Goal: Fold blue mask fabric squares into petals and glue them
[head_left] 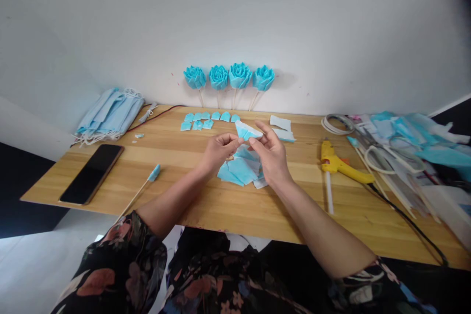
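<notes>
Both hands pinch one blue mask piece point(247, 131) above the wooden table point(235, 206). The left hand point(218, 153) grips its lower edge. The right hand point(271, 156) grips its right end.

The person is wearing a dark, black-ground garment printed with flowers. The left sleeve point(121, 265) is showing large blooms in muted red and salmon with grey-green leaves, and it is ending above the elbow, leaving the forearm bare. The right sleeve point(371, 284) is carrying the same print with pale cream and blue touches, also ending near the elbow. Between the two sleeves, the same floral cloth point(228, 279) is covering the lap. The left hand point(219, 152) and the right hand point(272, 154) are showing no gloves.
</notes>
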Motion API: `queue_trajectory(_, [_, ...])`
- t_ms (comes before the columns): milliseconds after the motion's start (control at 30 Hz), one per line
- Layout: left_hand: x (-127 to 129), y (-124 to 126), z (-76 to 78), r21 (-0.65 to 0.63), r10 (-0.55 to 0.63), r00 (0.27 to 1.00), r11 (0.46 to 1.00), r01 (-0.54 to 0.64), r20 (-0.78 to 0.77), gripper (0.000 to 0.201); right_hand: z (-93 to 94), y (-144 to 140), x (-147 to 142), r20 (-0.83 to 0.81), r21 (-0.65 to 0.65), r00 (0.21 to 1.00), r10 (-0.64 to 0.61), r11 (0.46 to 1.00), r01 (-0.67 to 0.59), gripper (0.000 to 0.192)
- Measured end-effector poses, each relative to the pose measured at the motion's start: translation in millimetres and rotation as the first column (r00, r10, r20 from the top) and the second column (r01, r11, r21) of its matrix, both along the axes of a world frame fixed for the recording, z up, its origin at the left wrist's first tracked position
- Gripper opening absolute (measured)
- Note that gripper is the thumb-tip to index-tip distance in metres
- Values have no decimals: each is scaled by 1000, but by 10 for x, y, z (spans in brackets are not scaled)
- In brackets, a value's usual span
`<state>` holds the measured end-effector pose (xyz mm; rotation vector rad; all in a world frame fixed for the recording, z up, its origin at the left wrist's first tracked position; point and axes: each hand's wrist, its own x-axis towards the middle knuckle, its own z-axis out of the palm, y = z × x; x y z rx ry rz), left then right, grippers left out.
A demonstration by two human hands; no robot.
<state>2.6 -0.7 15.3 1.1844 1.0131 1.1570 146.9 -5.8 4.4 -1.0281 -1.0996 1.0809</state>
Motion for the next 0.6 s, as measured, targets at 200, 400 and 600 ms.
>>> queue_trajectory(200, [-3,8,16,22,41,999,999,-42,10,37,20,15,34,-15,-5,999,-35,999,35,48])
queue_trajectory(400, [2,6,16,15,52,999,999,-52,-4,39,19,26,59,-25,-11,996,-80,997,80,47])
queue_trajectory(600, [8,-2,10,17,64,998,998,-64,14,38,-8,23,71,-79,-35,994,-70,997,67,48])
